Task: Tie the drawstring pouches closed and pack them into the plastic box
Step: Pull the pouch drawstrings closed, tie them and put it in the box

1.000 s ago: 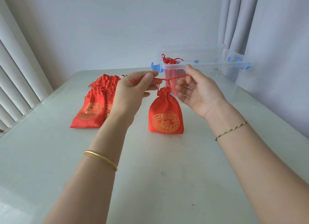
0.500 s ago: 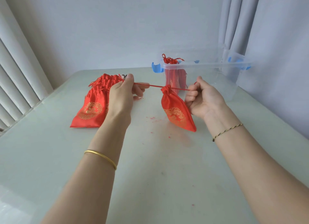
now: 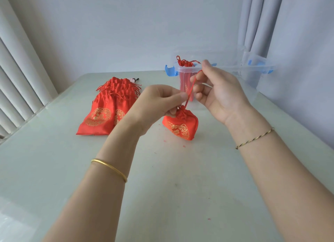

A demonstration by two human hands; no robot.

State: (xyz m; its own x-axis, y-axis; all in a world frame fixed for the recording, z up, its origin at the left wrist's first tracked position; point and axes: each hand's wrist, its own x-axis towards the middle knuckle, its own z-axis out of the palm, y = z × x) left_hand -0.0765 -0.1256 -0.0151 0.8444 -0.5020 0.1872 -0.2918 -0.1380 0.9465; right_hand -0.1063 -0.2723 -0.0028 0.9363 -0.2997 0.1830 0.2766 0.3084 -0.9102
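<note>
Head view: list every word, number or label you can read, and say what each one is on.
No text can be read.
Held pouch: gold emblem, too blurred to read.
Pouch pile: gold emblems, too blurred to read.
Plastic box: no label visible.

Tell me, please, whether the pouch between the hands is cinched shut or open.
Cinched shut: the pouch has its mouth gathered into tight pleats below the drawstring.
</note>
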